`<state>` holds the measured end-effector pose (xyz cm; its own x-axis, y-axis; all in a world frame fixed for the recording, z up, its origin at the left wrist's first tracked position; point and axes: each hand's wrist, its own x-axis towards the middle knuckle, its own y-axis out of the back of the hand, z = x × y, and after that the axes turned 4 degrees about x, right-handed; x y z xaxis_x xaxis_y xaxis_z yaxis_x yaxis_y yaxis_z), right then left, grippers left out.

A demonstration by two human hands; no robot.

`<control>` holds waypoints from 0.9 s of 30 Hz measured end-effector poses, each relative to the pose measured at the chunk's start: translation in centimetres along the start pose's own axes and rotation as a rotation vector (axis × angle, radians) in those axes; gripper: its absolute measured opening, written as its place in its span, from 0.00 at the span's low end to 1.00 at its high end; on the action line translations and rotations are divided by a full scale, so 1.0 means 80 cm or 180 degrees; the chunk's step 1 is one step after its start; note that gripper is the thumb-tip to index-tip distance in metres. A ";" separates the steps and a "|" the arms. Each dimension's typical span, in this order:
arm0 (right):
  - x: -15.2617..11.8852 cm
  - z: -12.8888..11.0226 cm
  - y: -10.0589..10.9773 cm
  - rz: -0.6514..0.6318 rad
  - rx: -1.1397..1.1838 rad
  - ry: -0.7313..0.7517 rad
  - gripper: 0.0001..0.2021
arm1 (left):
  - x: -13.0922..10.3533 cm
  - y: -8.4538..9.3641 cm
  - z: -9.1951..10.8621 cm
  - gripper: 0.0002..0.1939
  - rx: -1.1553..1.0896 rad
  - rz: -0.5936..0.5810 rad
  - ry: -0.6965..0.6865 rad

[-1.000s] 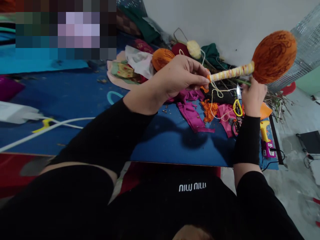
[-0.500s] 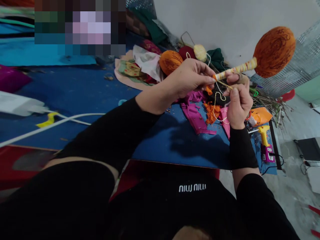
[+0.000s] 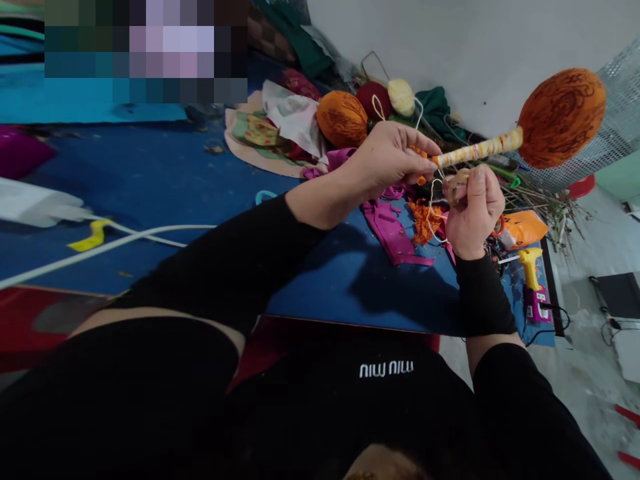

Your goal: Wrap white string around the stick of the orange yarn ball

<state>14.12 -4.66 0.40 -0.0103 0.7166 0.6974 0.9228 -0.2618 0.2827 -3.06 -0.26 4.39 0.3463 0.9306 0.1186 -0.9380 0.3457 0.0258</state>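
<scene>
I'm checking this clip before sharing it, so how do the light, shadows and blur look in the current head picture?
In the head view, a dark shadow falls on the blue table; the black shirt shows little detail; the right hand looks slightly soft, while the wrapped handle reads clearly; a pixelated patch hides part of the upper left.

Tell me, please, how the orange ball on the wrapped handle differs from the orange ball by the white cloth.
The raised ball is held aloft by its wrapped handle, gripped in the left hand; the other ball sits beside the white cloth. The raised ball looks larger in this view than the other ball. Both are rounded and orange with dark markings.
</scene>
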 end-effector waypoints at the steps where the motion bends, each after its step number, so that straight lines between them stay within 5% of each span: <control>1: 0.000 -0.002 0.001 -0.0009 0.0013 0.0037 0.31 | -0.001 0.000 0.002 0.09 -0.0098 -0.0011 0.0038; 6: -0.003 -0.015 -0.004 0.0005 0.0184 -0.0011 0.29 | -0.002 0.002 0.006 0.09 -0.0431 -0.0107 0.0101; 13: 0.009 -0.048 0.004 -0.0311 -0.0056 0.0380 0.29 | 0.010 0.014 -0.007 0.06 0.0173 0.0064 -0.0161; 19: 0.021 -0.039 0.026 -0.0220 -0.0293 0.0220 0.27 | 0.009 0.016 -0.005 0.10 0.0712 -0.0448 -0.0007; 27: 0.030 -0.051 0.032 -0.0693 -0.0234 0.0388 0.27 | 0.008 0.013 -0.008 0.13 0.1350 -0.0342 -0.0240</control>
<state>14.89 -6.30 5.49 -0.2561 0.6791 0.6879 0.8634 -0.1594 0.4787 -3.76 0.77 3.87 0.4549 0.8752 0.1647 -0.8261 0.3456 0.4451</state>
